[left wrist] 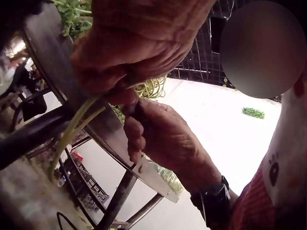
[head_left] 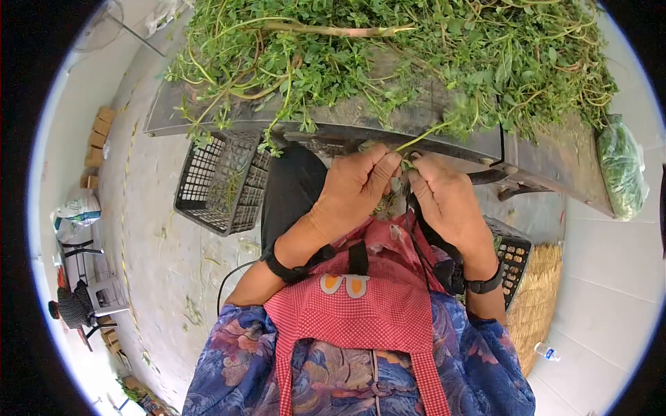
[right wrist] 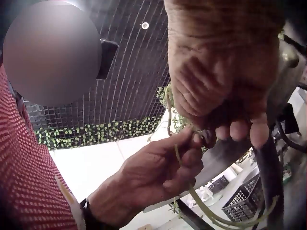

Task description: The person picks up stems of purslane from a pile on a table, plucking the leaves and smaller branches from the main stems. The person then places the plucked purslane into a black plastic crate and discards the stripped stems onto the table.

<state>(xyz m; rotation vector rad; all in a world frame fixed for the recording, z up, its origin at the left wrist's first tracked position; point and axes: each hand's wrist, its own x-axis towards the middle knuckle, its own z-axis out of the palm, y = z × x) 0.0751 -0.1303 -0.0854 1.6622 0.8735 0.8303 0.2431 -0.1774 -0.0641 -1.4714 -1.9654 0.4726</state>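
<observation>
A heap of leafy green plants with long stems covers the table over my lap. Both hands meet at the table's front edge. My left hand pinches a pale green stem between thumb and curled fingers. In the left wrist view, stem ends hang below that hand; in the right wrist view, a long stem curves down from it. My right hand has thumb and forefinger closed on the greenery right beside the left fingertips. The pinched spot is partly hidden by the fingers.
The dark tabletop edge runs just beyond the hands. A black plastic crate stands on the floor to the left, another crate to the right beside a woven straw stool. A bag of greens hangs at the table's right end.
</observation>
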